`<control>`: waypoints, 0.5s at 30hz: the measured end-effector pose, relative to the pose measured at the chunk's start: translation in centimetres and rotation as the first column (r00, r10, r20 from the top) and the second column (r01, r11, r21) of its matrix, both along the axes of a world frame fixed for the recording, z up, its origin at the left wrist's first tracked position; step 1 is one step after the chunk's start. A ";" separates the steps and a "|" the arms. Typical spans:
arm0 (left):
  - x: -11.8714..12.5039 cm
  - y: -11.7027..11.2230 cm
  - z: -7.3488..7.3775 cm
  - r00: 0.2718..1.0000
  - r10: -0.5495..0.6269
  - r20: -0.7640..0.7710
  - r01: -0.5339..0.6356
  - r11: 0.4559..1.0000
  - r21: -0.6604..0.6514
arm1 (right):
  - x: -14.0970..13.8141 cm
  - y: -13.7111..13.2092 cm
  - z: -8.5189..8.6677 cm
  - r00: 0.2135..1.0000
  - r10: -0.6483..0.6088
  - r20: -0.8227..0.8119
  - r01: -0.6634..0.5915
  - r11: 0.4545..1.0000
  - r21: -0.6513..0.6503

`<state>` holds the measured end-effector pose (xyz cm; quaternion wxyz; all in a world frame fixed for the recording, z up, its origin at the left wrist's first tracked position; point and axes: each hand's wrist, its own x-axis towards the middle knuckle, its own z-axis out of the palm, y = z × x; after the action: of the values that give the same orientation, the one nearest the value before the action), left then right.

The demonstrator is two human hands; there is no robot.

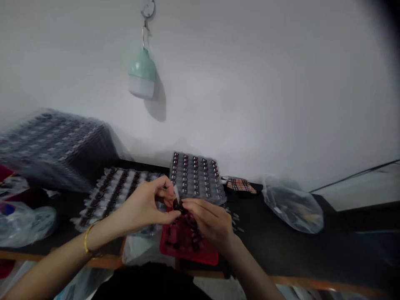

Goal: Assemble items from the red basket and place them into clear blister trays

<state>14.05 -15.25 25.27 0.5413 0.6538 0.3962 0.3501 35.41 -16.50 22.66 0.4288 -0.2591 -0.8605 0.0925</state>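
Observation:
Both hands meet above a red tray (206,258) at the table's front. Thumb and fingers of my left hand (146,204) pinch a small dark brown part (177,206), its exact kind too blurred to tell. A thin white strip (176,192) stands up beside it. My right hand (214,221) is closed with its fingertips at the same dark part, partly covering it. Several small dark and reddish pieces (195,243) lie in the red tray below. Behind the hands is a clear plastic tray (190,183) with rows of small dark pieces.
Left of the hands lies another moulded tray (125,177) with dark rows. A tall stack of clear trays (59,146) stands behind it. To the right are a plaid pouch (240,185) and a clear plastic bag (293,208). A green-and-white lamp (142,75) hangs on the wall.

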 end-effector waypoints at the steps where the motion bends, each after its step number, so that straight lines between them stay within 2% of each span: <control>1: 0.0 -0.1 -0.1 1.000 0.008 0.011 -0.008 1.000 -0.007 | 0.2 0.0 -0.1 1.000 0.013 0.019 -0.013 1.000 0.008; 4: 0.2 -0.7 -1.3 0.997 0.047 0.056 -0.041 0.995 -0.096 | 0.6 -0.3 -0.9 0.994 0.037 0.099 -0.040 0.999 0.023; 6: 0.3 -1.7 -3.3 0.995 0.071 0.065 -0.057 0.978 -0.202 | 0.7 -0.9 -2.2 0.982 0.060 0.181 -0.062 0.998 0.008; 8: 0.3 -3.1 -6.2 0.993 0.098 0.063 -0.074 0.947 -0.313 | 0.4 -2.0 -4.2 0.965 0.107 0.238 -0.092 0.993 -0.073; 11: 0.0 -5.8 -11.3 0.985 0.166 0.054 -0.125 0.886 -0.448 | -0.7 -4.0 -7.7 0.965 0.140 0.220 -0.084 0.966 -0.245; 13: -0.5 -7.5 -14.2 0.980 0.198 0.022 -0.161 0.850 -0.501 | -1.5 -5.4 -10.1 0.975 0.145 0.169 -0.079 0.935 -0.347; 15: -1.3 -8.8 -16.3 0.988 0.152 -0.012 -0.134 0.825 -0.549 | -2.3 -6.5 -12.4 0.963 0.219 0.160 -0.124 0.879 -0.460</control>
<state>12.71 -24.07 8.97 0.6845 0.4340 0.5188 0.2720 33.14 -23.02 10.28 0.2561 -0.2811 -0.8757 0.2975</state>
